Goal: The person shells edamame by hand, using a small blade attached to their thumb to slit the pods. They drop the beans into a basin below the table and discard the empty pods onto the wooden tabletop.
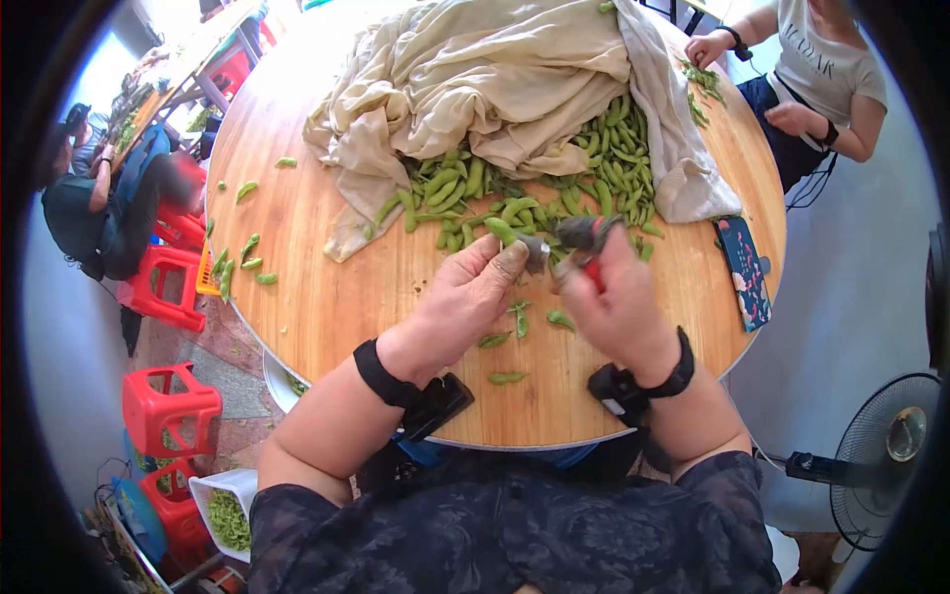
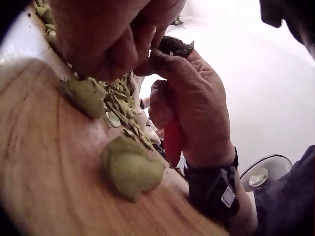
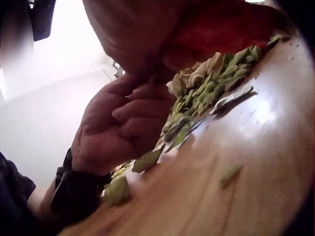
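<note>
Over the near half of a round wooden table, my left hand (image 1: 463, 287) pinches a green soybean pod (image 1: 502, 233) between thumb and fingers. A shiny grey piece (image 1: 537, 254) shows at that thumb's tip. Close beside it, my right hand (image 1: 616, 302) grips a tool with a red handle (image 2: 172, 142); its working end is hidden, so I cannot tell its kind. Dark grey wrapping (image 1: 584, 234) covers fingertips of the right hand. Beyond both hands lies a heap of soybean pods (image 1: 618, 148), partly under a cream cloth (image 1: 475, 79).
Loose pods (image 1: 507, 377) lie on the wooden table (image 1: 327, 327), near me and at the left. A floral phone (image 1: 742, 272) rests at the right edge. Another person (image 1: 821, 79) works across at the right. Red stools (image 1: 170, 406), a white bin (image 1: 226, 505) and a fan (image 1: 886, 460) stand around.
</note>
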### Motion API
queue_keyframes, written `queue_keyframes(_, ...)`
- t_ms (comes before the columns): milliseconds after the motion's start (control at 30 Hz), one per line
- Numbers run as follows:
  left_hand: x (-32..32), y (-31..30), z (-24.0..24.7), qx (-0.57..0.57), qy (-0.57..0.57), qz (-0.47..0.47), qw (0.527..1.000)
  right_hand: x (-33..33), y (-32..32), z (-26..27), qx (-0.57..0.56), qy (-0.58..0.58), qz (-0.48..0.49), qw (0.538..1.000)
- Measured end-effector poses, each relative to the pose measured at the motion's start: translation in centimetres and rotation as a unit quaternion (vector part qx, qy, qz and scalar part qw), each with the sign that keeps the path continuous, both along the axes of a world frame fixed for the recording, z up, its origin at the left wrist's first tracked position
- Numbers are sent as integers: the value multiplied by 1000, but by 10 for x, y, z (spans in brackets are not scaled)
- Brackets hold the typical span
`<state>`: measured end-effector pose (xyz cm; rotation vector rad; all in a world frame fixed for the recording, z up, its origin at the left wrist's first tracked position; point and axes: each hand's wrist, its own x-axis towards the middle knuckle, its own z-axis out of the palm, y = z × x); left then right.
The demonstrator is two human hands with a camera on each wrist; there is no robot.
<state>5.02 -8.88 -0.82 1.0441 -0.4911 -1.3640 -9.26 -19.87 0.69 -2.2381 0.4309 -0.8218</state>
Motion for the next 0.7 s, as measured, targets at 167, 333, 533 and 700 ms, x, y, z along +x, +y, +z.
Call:
queue_keyframes(167,-2,5,7,-41,-144,-178,973,-13,-18,29,384,100,82,914)
queue_keyframes(333,-2,5,-1,-82,-245,-192,947,-16,-19,31,436,195,193,857)
queue_keyframes(533,5,6,7,-70,-317,-223,919,-17,-16,27,384,206,210,875)
queue_keyframes(700,1,6,0,-105,-338,-190,916,-14,-9,29,396,208,189,874)
